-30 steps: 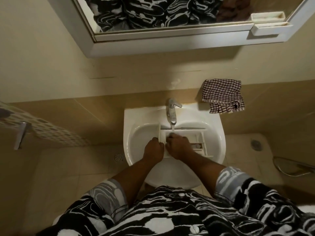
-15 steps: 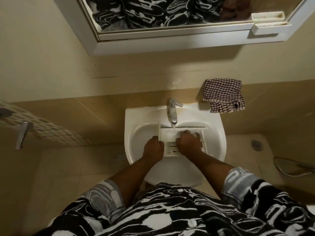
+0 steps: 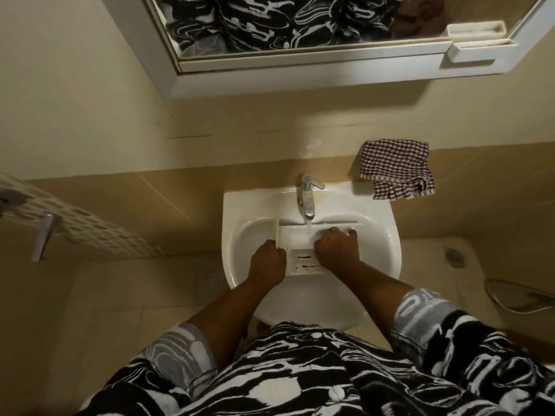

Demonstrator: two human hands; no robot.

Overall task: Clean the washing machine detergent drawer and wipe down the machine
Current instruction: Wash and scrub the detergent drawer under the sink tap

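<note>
- Detergent drawer (image 3: 295, 238): lying in the white sink (image 3: 240, 205), under the tap (image 3: 307, 197).
- Left hand (image 3: 268, 259): closed around the drawer's left end.
- Right hand (image 3: 336, 246): pressed flat on its right half; grasp cannot be told.

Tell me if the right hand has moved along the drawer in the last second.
Yes. The right hand has slid rightward along the drawer, from under the tap toward the sink's right side.
</note>
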